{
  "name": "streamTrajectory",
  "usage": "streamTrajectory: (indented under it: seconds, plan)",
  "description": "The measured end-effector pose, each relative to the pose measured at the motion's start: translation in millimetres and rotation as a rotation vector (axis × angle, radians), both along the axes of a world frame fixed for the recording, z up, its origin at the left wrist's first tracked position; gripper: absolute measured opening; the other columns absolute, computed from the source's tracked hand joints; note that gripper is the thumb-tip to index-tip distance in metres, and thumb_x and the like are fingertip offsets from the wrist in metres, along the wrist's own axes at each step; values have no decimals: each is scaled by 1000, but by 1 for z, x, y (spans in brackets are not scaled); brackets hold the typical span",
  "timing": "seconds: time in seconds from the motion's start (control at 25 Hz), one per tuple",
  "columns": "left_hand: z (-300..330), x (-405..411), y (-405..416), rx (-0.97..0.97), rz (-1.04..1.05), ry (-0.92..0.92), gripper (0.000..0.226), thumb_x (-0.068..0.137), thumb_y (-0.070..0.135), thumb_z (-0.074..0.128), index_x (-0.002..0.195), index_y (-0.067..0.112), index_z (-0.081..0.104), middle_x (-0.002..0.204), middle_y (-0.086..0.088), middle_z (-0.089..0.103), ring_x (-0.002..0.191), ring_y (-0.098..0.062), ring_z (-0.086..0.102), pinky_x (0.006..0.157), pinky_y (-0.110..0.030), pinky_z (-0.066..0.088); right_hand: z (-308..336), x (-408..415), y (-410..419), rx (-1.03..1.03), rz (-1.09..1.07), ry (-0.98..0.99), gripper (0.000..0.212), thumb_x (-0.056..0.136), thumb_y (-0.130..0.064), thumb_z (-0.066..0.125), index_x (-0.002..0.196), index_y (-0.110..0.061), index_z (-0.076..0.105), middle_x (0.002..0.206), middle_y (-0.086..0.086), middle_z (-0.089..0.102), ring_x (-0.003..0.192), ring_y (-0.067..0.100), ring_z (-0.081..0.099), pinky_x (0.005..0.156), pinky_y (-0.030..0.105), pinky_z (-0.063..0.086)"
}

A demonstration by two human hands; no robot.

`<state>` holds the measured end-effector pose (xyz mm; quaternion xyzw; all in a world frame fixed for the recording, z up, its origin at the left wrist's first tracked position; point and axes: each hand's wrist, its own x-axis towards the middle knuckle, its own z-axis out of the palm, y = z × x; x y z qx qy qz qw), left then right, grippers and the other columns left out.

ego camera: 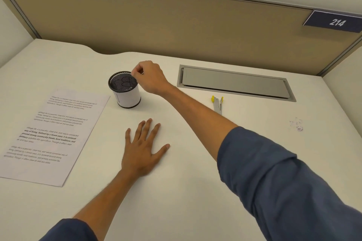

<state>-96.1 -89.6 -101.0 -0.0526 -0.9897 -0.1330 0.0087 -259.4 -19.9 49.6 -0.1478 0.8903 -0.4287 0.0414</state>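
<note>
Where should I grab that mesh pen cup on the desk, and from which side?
Probably wrap the mesh cup round its white-banded side wall, coming from the right, where the right hand is at the rim. It stands upright and round; the paper lies on its left.

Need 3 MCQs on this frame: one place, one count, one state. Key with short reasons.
1. Where does the printed sheet lie relative to the mesh cup?
A) to its left
B) to its right
C) under it

2. How many blocks of text are on the sheet?
A) two
B) four
C) six

3. What is the left hand doing?
A) gripping the cup
B) lifting the sheet
C) resting flat on the desk, fingers spread

Key:
1 A, the sheet lies on the desk left of the cup.
2 B, four separate paragraphs show.
3 C, the palm is down and holds nothing.
</note>
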Motion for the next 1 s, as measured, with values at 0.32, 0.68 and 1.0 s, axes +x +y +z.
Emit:
streamTrajectory:
  seconds: [0.32, 0.68, 1.0]
  plan:
    - [-1, -1, -1, 20, -9, 0, 76, 89, 76, 15, 155, 39, 9, 165, 9, -1, 151, -14, -5, 120, -50, -7, -12, -21, -20, 216, 60, 115, 18, 72, -3, 60, 80, -19, 64, 90, 3, 67, 85, 23, 62, 65, 29, 49]
    - [-1, 0, 0, 4, -10, 13, 75, 89, 75, 18, 154, 39, 14, 165, 9, 4, 151, -14, 0, 120, -52, -1, -15, 6, 45, -151, -50, 109, 11, 85, -14, 65, 86, -14, 75, 78, -8, 70, 78, 10, 66, 82, 28, 54]
    - [-1, 0, 0, -4, -12, 20, 76, 87, 76, 18, 153, 39, 17, 164, 10, 7, 151, -13, 3, 120, -50, 0, -46, 80, 179, -211, -236, -13, 6, 82, -7, 70, 85, -10, 75, 81, -4, 72, 74, 3, 66, 74, 10, 48]
